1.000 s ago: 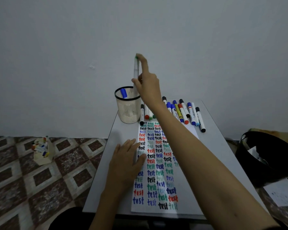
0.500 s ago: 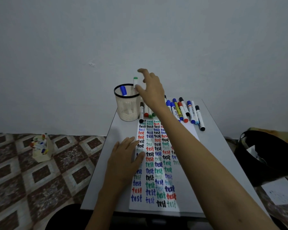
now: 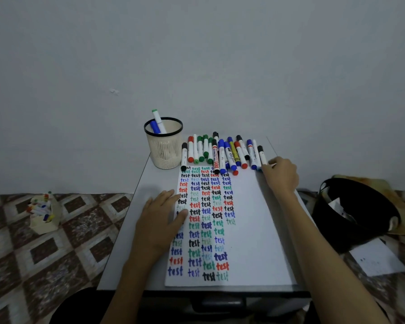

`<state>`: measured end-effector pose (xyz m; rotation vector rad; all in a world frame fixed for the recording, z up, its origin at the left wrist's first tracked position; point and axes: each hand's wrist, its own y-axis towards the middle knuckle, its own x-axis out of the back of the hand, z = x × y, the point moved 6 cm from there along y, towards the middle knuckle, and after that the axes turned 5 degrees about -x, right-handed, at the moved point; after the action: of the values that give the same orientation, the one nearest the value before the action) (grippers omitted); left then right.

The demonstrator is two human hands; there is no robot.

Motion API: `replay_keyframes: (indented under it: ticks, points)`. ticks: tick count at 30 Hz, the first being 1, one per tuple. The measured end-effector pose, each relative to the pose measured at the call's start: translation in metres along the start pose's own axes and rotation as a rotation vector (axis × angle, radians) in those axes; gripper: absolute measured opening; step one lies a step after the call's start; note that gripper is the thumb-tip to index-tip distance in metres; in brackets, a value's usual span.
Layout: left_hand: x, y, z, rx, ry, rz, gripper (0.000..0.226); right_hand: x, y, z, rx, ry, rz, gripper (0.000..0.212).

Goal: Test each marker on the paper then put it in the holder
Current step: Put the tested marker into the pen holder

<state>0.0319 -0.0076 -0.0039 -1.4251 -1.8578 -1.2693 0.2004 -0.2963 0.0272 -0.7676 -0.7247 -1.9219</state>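
Left hand (image 3: 160,220): lies flat with straight, spread fingers, palm on the table (image 3: 131,230), fingertips over the left edge of the paper (image 3: 255,230); it holds nothing.
Right hand (image 3: 282,176): at the right end of the marker row (image 3: 220,153), fingers bent toward the near end of the black-capped marker (image 3: 261,155) — the back of the hand hides the fingertips, so pinching or merely touching cannot be told.
Holder (image 3: 165,150): stands upright at the table's far left corner, just beside the row; a green-capped marker (image 3: 158,120) leans out of it, and a blue marker (image 3: 154,127) shows only its top.
Paper: columns of "test" in several colours fill its left half.
Floor: a small box (image 3: 43,213) of coloured items, too blurred to identify.
Right edge: a dark bin (image 3: 360,206) — contents unclear.
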Motion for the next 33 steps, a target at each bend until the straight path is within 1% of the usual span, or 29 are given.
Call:
replay_keyframes:
  ticks: [4, 6, 8, 9, 10, 11, 12, 13, 15, 18, 19, 21, 23, 25, 28, 30, 33]
  points:
    - [0.0, 0.0, 0.0, 0.004, 0.014, 0.005, 0.075, 0.006, -0.006, 0.0, 0.029, 0.055, -0.019, 0.023]
    - [0.001, 0.0, 0.0, 0.005, 0.014, 0.006, 0.074, 0.015, -0.009, -0.004, 0.045, 0.158, -0.109, 0.025]
    - [0.001, 0.0, 0.0, -0.001, 0.012, 0.001, 0.075, 0.028, -0.016, -0.003, 0.119, 0.376, -0.222, 0.023]
    - [0.001, 0.0, -0.001, -0.005, 0.014, 0.0, 0.075, 0.037, -0.022, 0.0, 0.197, 0.493, -0.277, 0.02]
    - [0.0, 0.0, 0.0, -0.007, 0.016, 0.003, 0.075, 0.045, -0.029, 0.004, 0.27, 0.602, -0.309, 0.017]
    - [0.0, 0.0, 0.0, -0.006, 0.018, 0.005, 0.075, 0.051, -0.036, 0.008, 0.318, 0.72, -0.301, 0.014]
    - [0.0, 0.0, 0.0, -0.003, 0.017, 0.004, 0.074, 0.055, -0.043, 0.012, 0.33, 0.84, -0.25, 0.012]
    - [0.001, 0.0, -0.001, -0.003, 0.01, -0.003, 0.073, 0.057, -0.05, 0.017, 0.32, 0.945, -0.163, 0.01]
    - [0.005, -0.001, -0.007, -0.033, -0.028, -0.039, 0.071, 0.054, -0.072, 0.028, 0.274, 1.098, 0.072, 0.01]
    - [0.012, -0.004, -0.024, -0.136, -0.124, -0.055, 0.063, 0.042, -0.111, 0.044, 0.257, 1.169, 0.438, 0.016]
    - [0.013, -0.005, -0.03, -0.166, -0.146, -0.033, 0.061, 0.035, -0.124, 0.047, 0.251, 1.176, 0.537, 0.02]
    - [0.011, -0.007, -0.037, -0.195, -0.192, 0.028, 0.057, 0.021, -0.145, 0.05, 0.221, 1.188, 0.677, 0.028]
    - [0.011, -0.008, -0.04, -0.235, -0.235, 0.056, 0.048, 0.011, -0.159, 0.053, 0.202, 1.221, 0.775, 0.026]
    - [0.012, -0.008, -0.043, -0.275, -0.275, 0.044, 0.038, 0.005, -0.167, 0.057, 0.212, 1.224, 0.851, 0.016]
    - [0.011, -0.009, -0.046, -0.272, -0.348, 0.081, 0.038, -0.004, -0.174, 0.058, 0.199, 1.158, 0.939, 0.021]
    - [0.009, -0.011, -0.049, -0.272, -0.36, 0.121, 0.037, -0.007, -0.176, 0.057, 0.21, 1.161, 0.965, 0.02]
    - [0.009, -0.011, -0.053, -0.282, -0.36, 0.139, 0.039, -0.007, -0.176, 0.057, 0.202, 1.193, 0.948, 0.016]
